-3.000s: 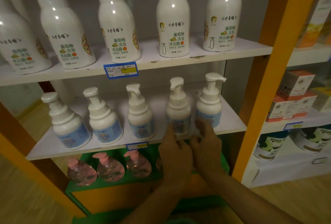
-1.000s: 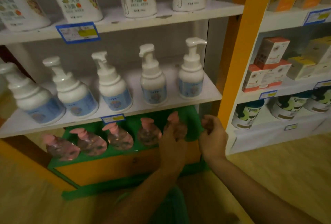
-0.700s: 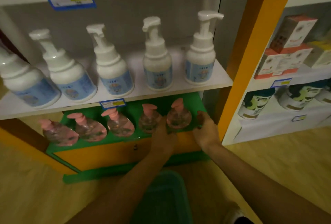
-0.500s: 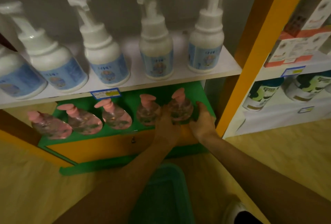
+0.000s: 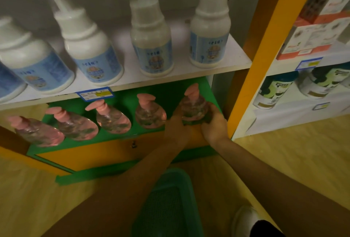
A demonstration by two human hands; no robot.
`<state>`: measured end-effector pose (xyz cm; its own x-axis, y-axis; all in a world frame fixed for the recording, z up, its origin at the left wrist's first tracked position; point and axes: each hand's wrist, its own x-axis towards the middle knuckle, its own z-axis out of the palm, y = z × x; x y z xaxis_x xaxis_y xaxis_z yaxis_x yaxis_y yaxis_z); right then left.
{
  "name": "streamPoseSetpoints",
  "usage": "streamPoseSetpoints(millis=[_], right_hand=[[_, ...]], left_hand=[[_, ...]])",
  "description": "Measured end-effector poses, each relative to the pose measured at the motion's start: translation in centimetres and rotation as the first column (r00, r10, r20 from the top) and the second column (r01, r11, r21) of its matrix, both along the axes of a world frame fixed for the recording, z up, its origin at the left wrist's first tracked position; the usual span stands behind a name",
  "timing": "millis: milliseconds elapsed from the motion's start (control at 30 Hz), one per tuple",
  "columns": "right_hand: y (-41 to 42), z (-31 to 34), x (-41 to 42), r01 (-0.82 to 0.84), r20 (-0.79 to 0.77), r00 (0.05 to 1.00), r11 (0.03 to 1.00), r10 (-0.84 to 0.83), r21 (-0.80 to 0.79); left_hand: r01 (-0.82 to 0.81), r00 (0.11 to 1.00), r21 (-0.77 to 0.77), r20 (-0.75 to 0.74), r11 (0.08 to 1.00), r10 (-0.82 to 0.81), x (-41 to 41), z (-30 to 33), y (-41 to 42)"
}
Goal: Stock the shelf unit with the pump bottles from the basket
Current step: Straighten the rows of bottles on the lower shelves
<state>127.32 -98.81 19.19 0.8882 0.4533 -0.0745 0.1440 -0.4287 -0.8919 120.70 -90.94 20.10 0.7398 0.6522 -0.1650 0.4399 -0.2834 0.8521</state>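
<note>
A row of clear bottles with pink pumps stands on the green bottom shelf [image 5: 162, 89]. The rightmost pink-pump bottle [image 5: 193, 106] is held between both hands: my left hand [image 5: 176, 125] cups its left side and my right hand [image 5: 214, 123] its right side, at the shelf's right end. Another pink-pump bottle [image 5: 149, 112] stands just to its left, with more [image 5: 111, 119] further along. A green basket [image 5: 170, 204] sits on the floor below my arms; I see no bottles in the part that shows.
White pump bottles with blue labels [image 5: 151, 47] fill the white shelf [image 5: 181, 72] above. An orange upright post [image 5: 265, 47] borders the right side. Boxes and jars [image 5: 274, 92] fill the neighbouring unit. A white shoe [image 5: 244, 219] stands by the basket on the wooden floor.
My hands dropped from the white bottles on the middle shelf to the bottom shelf and closed around the rightmost pink-pump bottle. The camera tilted down and moved closer.
</note>
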Motion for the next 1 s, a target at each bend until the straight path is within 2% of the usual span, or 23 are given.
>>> streamPoseSetpoints(millis=[233,400,667,867,933,1000], right_hand=[[-1.0,-0.4,0.9,0.028,-0.002,1.0,1.0,-0.028,0.014],[-0.9,-0.3,0.8,0.047,-0.005,0.999,0.998,-0.047,0.047],[-1.1,-0.6,1.4,0.116,-0.003,0.993,0.988,-0.117,0.102],[-1.1,-1.1,2.1,0.103,-0.02,0.995,0.991,-0.101,0.09],[-0.6,-1.4,1.7,0.185,0.052,0.981,0.98,-0.19,0.074],[0.1,-1.6,1.0,0.322,0.17,0.927,0.942,-0.335,0.099]], left_hand=[[0.013,0.997,0.114,-0.077,0.993,-0.004,1.4,-1.6,-0.9],[-0.035,0.998,0.07,-0.041,0.997,0.038,1.7,-2.0,-0.9],[0.039,0.993,0.132,-0.113,0.99,-0.024,2.6,-1.8,-1.3],[0.086,0.993,0.115,-0.087,0.99,-0.076,2.5,-1.7,-1.3],[0.081,0.995,0.089,-0.059,0.993,-0.076,2.1,-1.5,-1.4],[0.042,0.999,0.085,0.001,0.995,-0.042,0.9,-1.4,-1.7]])
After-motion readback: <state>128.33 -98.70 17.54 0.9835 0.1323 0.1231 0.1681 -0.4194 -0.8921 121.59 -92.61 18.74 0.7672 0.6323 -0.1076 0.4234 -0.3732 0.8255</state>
